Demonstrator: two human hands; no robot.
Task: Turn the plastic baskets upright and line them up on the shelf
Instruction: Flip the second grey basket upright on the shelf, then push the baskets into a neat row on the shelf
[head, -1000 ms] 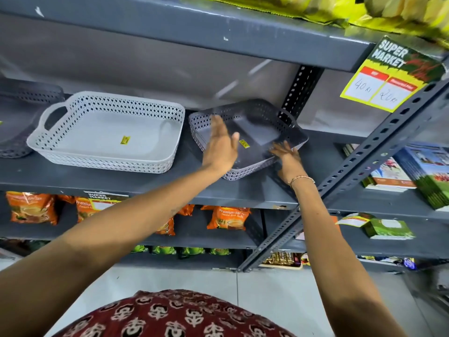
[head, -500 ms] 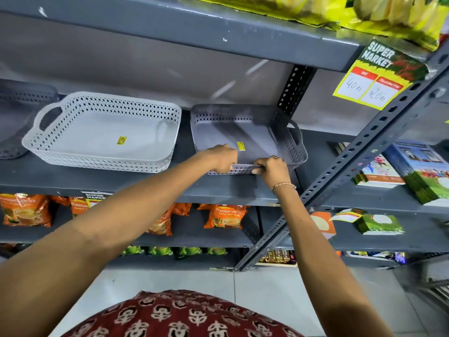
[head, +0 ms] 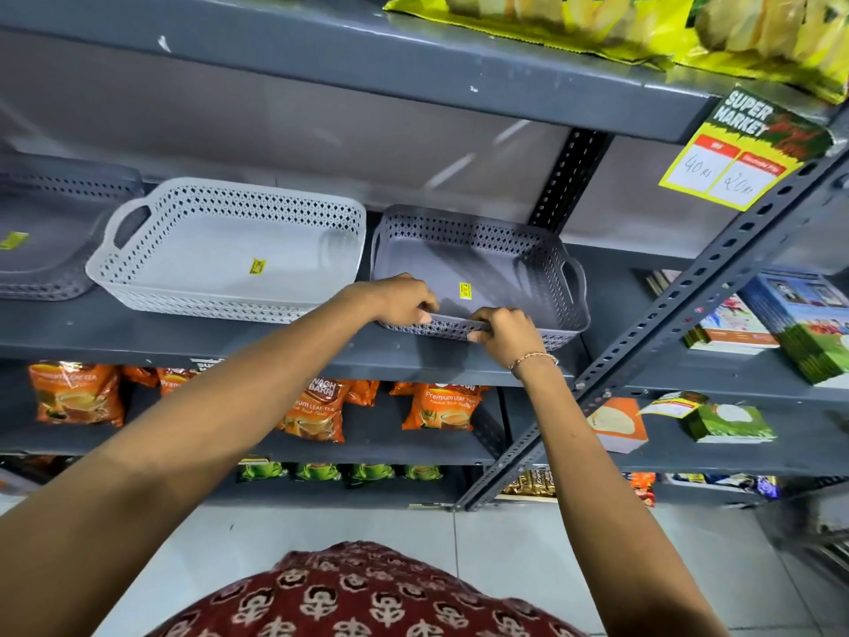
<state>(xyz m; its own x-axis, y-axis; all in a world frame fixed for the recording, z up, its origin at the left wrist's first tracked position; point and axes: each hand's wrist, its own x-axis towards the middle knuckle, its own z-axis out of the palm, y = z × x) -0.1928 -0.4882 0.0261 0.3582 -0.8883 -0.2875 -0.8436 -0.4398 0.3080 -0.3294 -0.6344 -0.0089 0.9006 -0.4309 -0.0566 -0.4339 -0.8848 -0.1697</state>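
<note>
Just right of the white basket [head: 229, 259], the grey basket [head: 478, 273] sits upright on the shelf [head: 183, 335]. The left hand [head: 399, 301] and right hand [head: 503, 331] both have fingers closed over its near rim. Pushing unevenly could skew it into the white basket or jam its right handle against the upright post [head: 565, 181].

The grey metal shelf [head: 183, 335] carries 3 upright baskets side by side: dark [head: 50, 250], white [head: 229, 250], grey [head: 482, 264].
</note>
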